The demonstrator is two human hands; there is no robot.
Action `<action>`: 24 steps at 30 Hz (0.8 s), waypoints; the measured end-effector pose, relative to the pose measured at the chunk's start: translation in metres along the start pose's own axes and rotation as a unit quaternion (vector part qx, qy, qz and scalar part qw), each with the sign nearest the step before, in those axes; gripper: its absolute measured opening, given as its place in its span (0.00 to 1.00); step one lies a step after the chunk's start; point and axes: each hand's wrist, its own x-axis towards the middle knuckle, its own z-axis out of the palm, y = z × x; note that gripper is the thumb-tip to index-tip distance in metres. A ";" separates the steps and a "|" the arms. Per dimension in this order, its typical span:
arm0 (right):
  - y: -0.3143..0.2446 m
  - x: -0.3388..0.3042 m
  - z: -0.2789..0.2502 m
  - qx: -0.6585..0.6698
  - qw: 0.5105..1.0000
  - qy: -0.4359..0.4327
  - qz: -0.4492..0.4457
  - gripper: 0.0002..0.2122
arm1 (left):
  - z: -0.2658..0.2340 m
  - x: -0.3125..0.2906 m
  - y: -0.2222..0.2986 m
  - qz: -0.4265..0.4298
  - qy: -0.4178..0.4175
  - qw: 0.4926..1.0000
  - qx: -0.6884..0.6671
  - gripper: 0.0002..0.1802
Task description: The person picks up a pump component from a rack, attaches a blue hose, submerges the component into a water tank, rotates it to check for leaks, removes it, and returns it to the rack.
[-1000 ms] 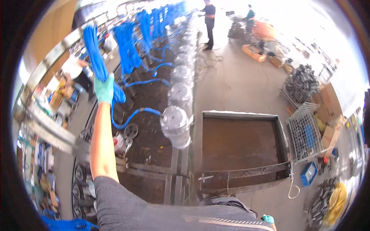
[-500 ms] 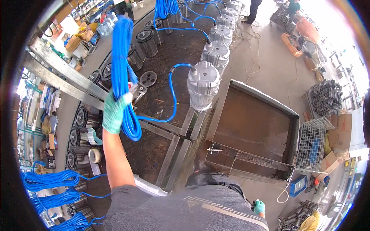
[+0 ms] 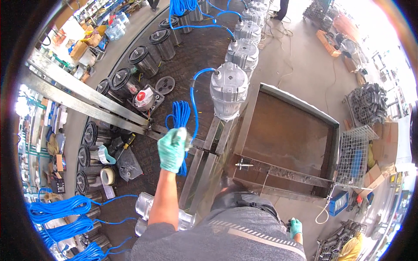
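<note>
My left hand (image 3: 172, 150), in a green glove, is closed around a coil of blue cable (image 3: 178, 114) above the dark bench. Loops stick out beyond and below the fist, which is slightly blurred. A strand of the blue cable rises to the top of the nearest silver motor housing (image 3: 228, 89). My right hand (image 3: 296, 227), also gloved in green, hangs low at my right side, away from the bench. Its fingers look curled at a small dark thing that I cannot make out.
Black-topped cylinders (image 3: 138, 56) line the bench's left edge. A metal beam (image 3: 87, 93) crosses from the left. Bundled blue cables (image 3: 58, 206) lie at lower left. A brown-bottomed metal tray (image 3: 287, 135) stands at right, beside a wire basket (image 3: 353, 156).
My left hand has come down and to the right with the cable coil, uncovering a red-and-white part and a screwdriver on the bench. My right hand stays low at my side.
</note>
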 end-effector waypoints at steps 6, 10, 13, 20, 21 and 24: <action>0.008 -0.005 0.006 0.010 1.000 0.004 -0.004 0.14 | 0.093 0.064 0.040 0.249 0.035 0.965 0.068 0.32; 0.028 -0.015 0.006 -0.031 0.998 -0.002 -0.062 0.14 | 0.125 0.193 0.012 0.448 0.085 0.869 0.192 0.30; 0.032 -0.031 0.008 -0.066 0.995 0.010 -0.071 0.14 | 0.122 0.188 0.055 0.213 -0.029 0.975 -0.059 0.34; 0.057 -0.035 0.003 -0.147 0.985 0.023 -0.084 0.14 | 0.123 0.144 0.049 0.253 -0.028 0.931 -0.261 0.33; 0.058 -0.030 -0.002 -0.157 0.983 0.009 -0.097 0.14 | 0.117 0.122 0.049 0.233 -0.017 0.935 -0.266 0.32; -0.001 -0.036 0.006 -0.122 0.987 -0.015 -0.102 0.13 | 0.107 0.044 0.056 0.269 -0.017 0.936 -0.225 0.32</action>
